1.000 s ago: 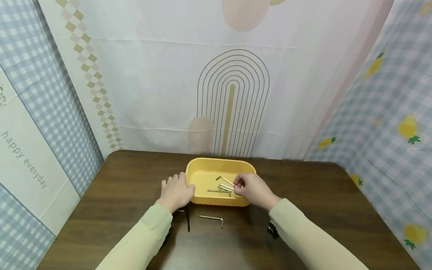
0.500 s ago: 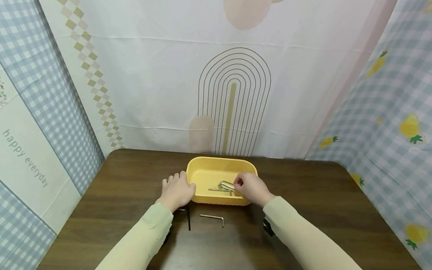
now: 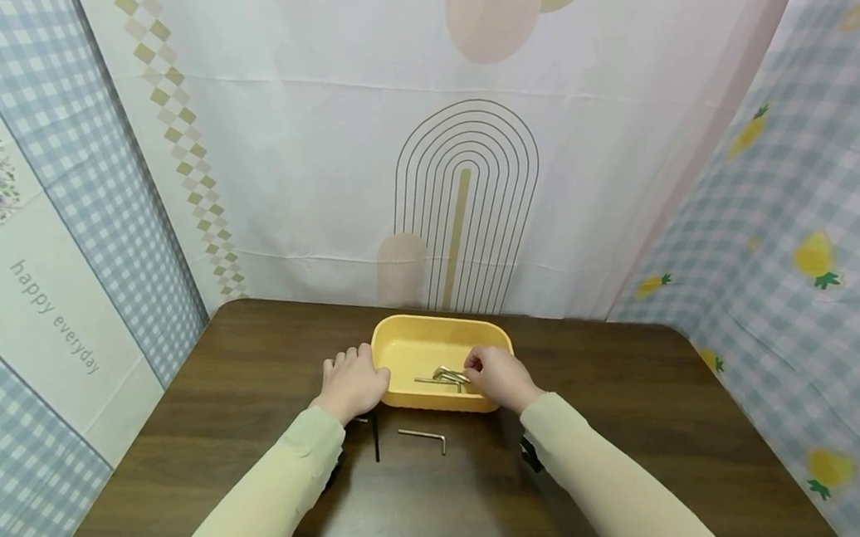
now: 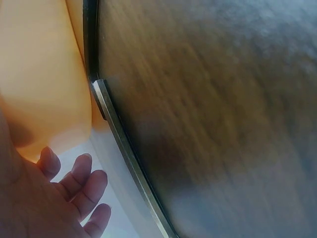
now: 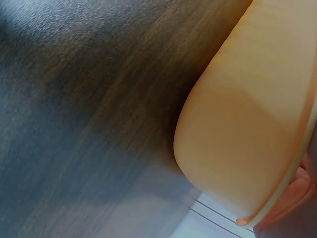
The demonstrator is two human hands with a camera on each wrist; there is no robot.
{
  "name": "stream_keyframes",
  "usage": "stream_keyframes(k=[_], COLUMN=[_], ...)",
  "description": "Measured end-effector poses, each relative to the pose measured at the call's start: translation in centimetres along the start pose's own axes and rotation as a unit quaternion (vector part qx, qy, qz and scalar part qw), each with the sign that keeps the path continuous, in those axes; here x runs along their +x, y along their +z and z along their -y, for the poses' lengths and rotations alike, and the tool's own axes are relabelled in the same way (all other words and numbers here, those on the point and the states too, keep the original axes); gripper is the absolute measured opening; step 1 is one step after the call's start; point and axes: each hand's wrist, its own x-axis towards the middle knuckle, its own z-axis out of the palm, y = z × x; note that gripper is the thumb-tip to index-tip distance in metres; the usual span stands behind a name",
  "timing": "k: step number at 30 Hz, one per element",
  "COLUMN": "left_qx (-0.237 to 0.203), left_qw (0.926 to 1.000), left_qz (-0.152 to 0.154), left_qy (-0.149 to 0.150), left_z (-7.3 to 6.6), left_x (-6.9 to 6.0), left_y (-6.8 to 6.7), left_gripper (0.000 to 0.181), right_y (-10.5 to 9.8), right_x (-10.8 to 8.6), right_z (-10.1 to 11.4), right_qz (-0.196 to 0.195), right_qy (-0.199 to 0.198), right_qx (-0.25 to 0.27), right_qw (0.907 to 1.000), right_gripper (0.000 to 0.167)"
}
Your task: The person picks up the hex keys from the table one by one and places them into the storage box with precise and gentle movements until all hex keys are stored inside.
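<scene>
A yellow tray (image 3: 428, 401) lies on the table, with several metallic hex keys (image 3: 438, 380) inside towards its right half. My left hand (image 3: 351, 382) rests at the tray's left end, thumb at the rim. In the left wrist view its fingers (image 4: 81, 171) are spread and slightly bent outside the tray wall. Reaching over the right side, my right hand (image 3: 505, 377) pinches the end of a hex key that lies among the others; its fingertips partly hide that end. In the right wrist view the tray wall (image 5: 237, 124) covers most of this hand.
In front of the tray a brass-coloured hex key (image 3: 422, 434) lies on the brown table (image 3: 446, 500). A black hex key (image 3: 376, 443) and a silver one (image 4: 131, 153) lie near my left wrist. A white patterned cloth (image 3: 304, 186) hangs behind the table.
The hex key in my right hand has come down onto the others in the tray; its raised end no longer sticks up. My left hand and the tray have stayed put.
</scene>
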Motion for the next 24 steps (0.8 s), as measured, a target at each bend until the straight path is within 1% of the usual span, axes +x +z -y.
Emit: stream_keyframes(k=[4, 9, 12, 17, 24], left_qx=[0.0, 0.001, 0.001, 0.002, 0.002], left_qw=[1.0, 1.0, 1.0, 1.0, 1.0], left_qz=[-0.003, -0.003, -0.003, -0.004, -0.005], left_qy=[0.001, 0.002, 0.003, 0.003, 0.005], left_z=[0.0, -0.1, -0.1, -0.1, 0.0], left_x=[0.0, -0.2, -0.2, -0.2, -0.1], left_y=[0.0, 0.0, -0.1, 0.0, 0.0], left_gripper=[0.045, 0.045, 0.045, 0.045, 0.044], right_y=[-0.1, -0.2, -0.4, -0.6, -0.4], right_x=[-0.1, -0.5, -1.0, -2.3, -4.5], right_z=[0.2, 0.4, 0.7, 1.2, 1.6], right_qz=[-0.008, -0.021, -0.026, -0.043, -0.072], right_qy=[-0.001, -0.018, -0.031, -0.056, -0.107], right_qx=[0.005, 0.006, 0.017, 0.059, 0.139], right_qw=[1.0, 0.9996, 0.999, 0.9957, 0.9818], right_gripper=[0.006, 0.005, 0.009, 0.023, 0.026])
